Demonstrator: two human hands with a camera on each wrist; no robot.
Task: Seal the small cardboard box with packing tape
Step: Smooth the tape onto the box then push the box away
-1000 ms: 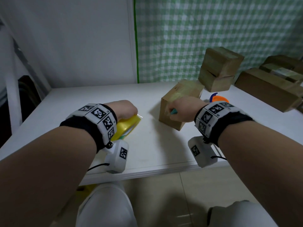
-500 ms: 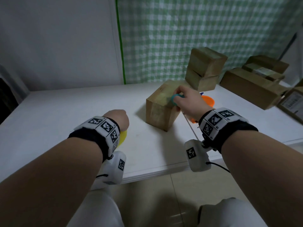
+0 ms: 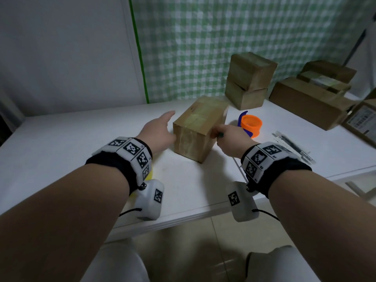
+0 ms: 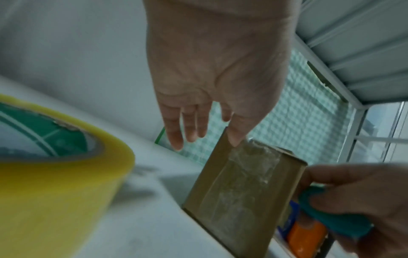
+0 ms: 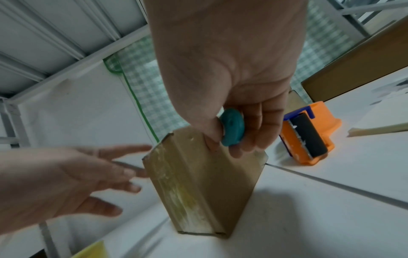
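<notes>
Head view shows our box (image 3: 200,127) mid-table with tape already over its top, left hand (image 3: 157,132) spread flat beside it, right hand (image 3: 228,138) pinching a teal cutter (image 5: 232,130), so little sealing seems left.

table (image 3: 61,139): white | two stacked cardboard boxes (image 3: 249,80): set at table's back | orange tape dispenser (image 3: 250,125): laid before that stack | long flat cartons (image 3: 311,98): placed at table's right end

Blk wristbands (image 3: 120,165) w/ white tag blocks, cabled cams (image 3: 149,200).
</notes>
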